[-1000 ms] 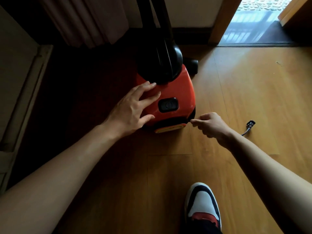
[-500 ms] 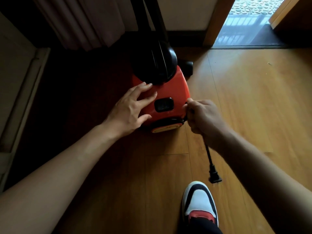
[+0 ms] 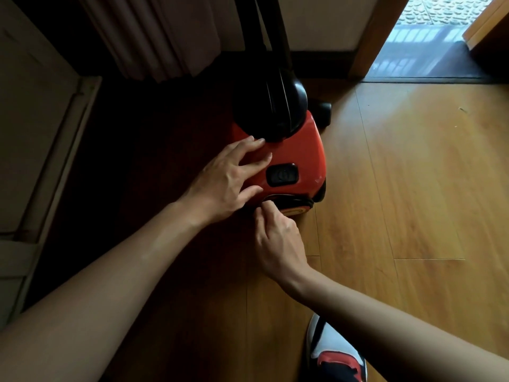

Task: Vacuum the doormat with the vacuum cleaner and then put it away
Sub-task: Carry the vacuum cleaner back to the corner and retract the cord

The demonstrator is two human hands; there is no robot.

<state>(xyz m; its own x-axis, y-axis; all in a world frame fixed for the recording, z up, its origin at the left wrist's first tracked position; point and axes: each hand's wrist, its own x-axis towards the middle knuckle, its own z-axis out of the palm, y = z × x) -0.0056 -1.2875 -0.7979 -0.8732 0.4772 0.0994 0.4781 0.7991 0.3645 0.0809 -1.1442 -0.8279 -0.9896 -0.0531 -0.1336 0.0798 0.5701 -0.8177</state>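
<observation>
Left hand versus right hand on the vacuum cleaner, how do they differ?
The left hand lies flat, fingers spread, on the red top of the vacuum cleaner; the right hand has fingers curled, bunched at its lower rear edge. Both are at the same machine.

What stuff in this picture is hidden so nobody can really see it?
Head view only:
- What the right hand pinches behind the vacuum cleaner: its own fingers and shadow hide it.
- Black hose: cut off by the top edge.
- Doormat: cut off by the right edge.
- Shoe: cut off by the bottom edge.
- Floor left of the vacuum: too dark.
</observation>
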